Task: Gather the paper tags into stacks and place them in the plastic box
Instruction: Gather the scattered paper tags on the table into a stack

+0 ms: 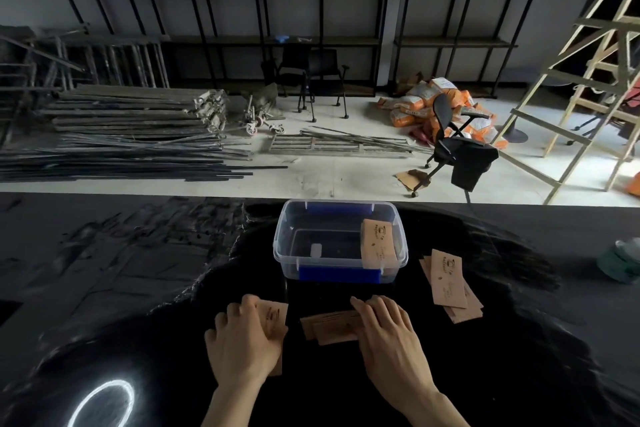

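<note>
Left to right on the dark table [138, 270]. My left hand [242, 336] lies flat, fingers spread, pressing a small pile of tags [275, 314]; I cannot tell whether any finger curls under an edge. The centre pile [329, 324] is fanned, and my right hand [388, 333] rests open on its right end. The clear box [287, 246] stands just beyond, holding one stack [377, 244] leaning on its right wall. A loose pile [450, 284] lies to the right of the box.

Risks, as I judge them: fanned tags may slip apart when lifted, since their edges are not squared; the leaning stack may topple when more are added.

Count: two hands, one box, four groups of tags; single tags cannot be counted.
</note>
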Demonstrator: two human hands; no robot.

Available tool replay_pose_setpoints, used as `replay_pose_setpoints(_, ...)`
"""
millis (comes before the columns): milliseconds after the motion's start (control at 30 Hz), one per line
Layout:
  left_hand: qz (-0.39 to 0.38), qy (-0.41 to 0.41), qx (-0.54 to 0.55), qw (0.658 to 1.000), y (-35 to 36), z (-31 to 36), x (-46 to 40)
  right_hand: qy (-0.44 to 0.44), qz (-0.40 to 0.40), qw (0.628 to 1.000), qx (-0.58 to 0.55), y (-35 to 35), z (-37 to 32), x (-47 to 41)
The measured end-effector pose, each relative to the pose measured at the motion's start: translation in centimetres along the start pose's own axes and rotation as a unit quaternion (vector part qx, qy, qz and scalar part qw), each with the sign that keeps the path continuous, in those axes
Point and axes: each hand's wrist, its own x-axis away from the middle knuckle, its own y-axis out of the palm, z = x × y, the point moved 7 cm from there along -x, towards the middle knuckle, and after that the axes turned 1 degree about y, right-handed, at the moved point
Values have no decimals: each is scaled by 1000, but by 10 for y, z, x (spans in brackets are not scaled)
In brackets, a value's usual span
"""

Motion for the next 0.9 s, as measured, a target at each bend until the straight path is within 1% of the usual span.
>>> replay_pose_setpoints(33, -3, 13, 14, 1000, -1, 2, 0, -1, 1, 1000, 0, -1, -1, -1)
replay_pose_setpoints(67, -8, 27, 53, 998, -1, 5, -1, -3, 0, 1000, 0, -2, -1, -1)
replay_pose_setpoints(133, -15, 53, 152, 987, -5, 11, -3, -8, 0, 1000, -4, -3, -3, -2)
replay_pose_setpoints(200, -7, 99, 203, 974, -14, 25, -6, -11, 5, 1000, -5, -4, -3, -1)
replay_pose_setpoints(267, -18, 167, 221, 961, -21, 46, -9, -10, 11, 1000, -4, -3, -4, -1)
replay_pose_setpoints(333, -58, 231, 213, 947, -22, 74, -4, -4, 15, 1000, -11, -5, -6, -3)
replay_pose_setpoints(400, -95, 271, 197, 937, -17, 98, 5, 12, 14, 999, -37, -6, -7, -4)
replay_pose_setpoints(467, -140, 281, 211, 926, -5, 115, 14, 20, 32, 997, -69, -10, -7, -4)
replay_pose_setpoints(533, -170, 283, 232, 915, 5, 125, 23, 1, 32, 998, -58, -6, -7, -4)
replay_pose_setpoints(633, -147, 282, 255, 913, 6, 122, 27, -5, 0, 999, -33, -1, -3, -6)
replay_pose_setpoints(667, -132, 286, 242, 917, 4, 118, 27, -6, -6, 1000, -25, -1, -2, -7)
replay_pose_setpoints(733, -117, 301, 162, 933, 4, 110, 25, -12, -14, 1000, 1, -3, -4, -10)
replay_pose_setpoints(767, -128, 307, 107, 937, 6, 109, 24, -12, -17, 1000, 11, -3, -4, -10)
replay_pose_setpoints(833, -169, 311, 12, 935, 15, 110, 24, -7, -21, 1000, 9, -3, -5, -10)
replay_pose_setpoints(900, -179, 306, -20, 935, 19, 112, 25, 7, 2, 999, -35, -8, -2, -7)
